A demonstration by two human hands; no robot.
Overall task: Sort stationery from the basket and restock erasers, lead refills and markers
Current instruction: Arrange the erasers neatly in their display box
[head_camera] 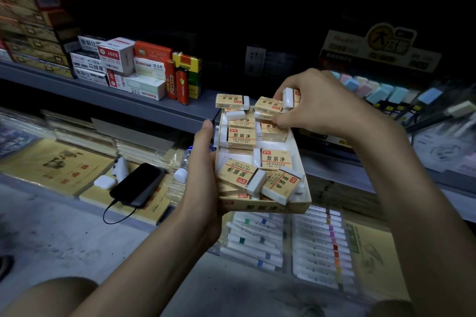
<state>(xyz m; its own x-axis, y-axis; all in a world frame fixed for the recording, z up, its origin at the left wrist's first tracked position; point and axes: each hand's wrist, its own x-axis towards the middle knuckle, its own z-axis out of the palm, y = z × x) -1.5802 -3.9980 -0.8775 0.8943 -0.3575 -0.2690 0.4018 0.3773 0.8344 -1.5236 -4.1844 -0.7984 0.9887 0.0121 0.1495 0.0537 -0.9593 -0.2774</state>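
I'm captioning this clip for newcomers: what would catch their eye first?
The box of tan-sleeved erasers at centre, gripped by the left hand, while the right hand pinches an eraser at its far end. Then the black phone on yellow pads, lower left, and white markers below the box.

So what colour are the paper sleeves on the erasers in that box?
Pale tan-yellow on the erasers, with black lettering and a red label; head view.
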